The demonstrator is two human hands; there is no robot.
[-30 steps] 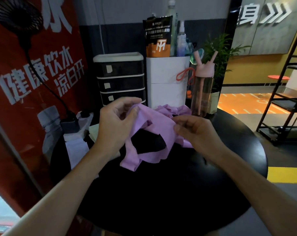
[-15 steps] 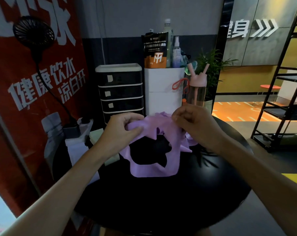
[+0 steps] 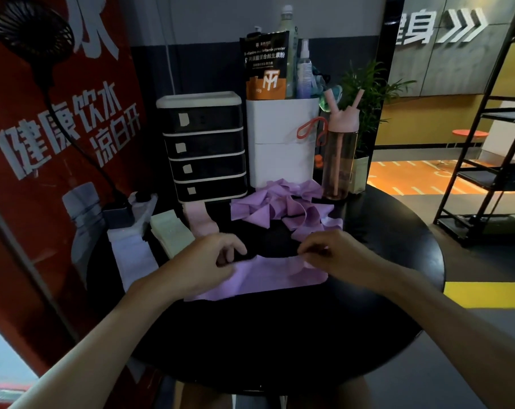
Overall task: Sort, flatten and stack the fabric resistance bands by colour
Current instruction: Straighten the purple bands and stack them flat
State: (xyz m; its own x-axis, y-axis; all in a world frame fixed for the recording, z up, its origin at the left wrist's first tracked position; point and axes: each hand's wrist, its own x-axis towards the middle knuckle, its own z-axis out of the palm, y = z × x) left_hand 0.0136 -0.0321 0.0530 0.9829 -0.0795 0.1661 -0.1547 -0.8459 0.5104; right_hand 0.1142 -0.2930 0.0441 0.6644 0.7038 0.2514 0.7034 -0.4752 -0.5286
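A purple band point(image 3: 268, 276) lies flat on the round black table point(image 3: 280, 335) between my hands. My left hand point(image 3: 212, 261) pinches its left end and my right hand point(image 3: 330, 255) pinches its right end, both low over the table. Behind them a crumpled heap of purple bands point(image 3: 283, 206) sits near the white bin. Three flat stacks lie at the left: a pink stack point(image 3: 198, 218), a pale yellow-green stack point(image 3: 170, 231) and a white stack point(image 3: 129, 252).
A black drawer unit point(image 3: 204, 149), a white bin point(image 3: 283, 143) holding bottles and a pouch, a pink water bottle point(image 3: 339, 154) and a potted plant point(image 3: 365, 119) line the table's back. A red banner stands left; a black shelf rack point(image 3: 492, 160) stands right.
Both hands came down and toward me with one purple band, leaving the heap behind. The band, held up as an open loop before, now lies flat on the table.
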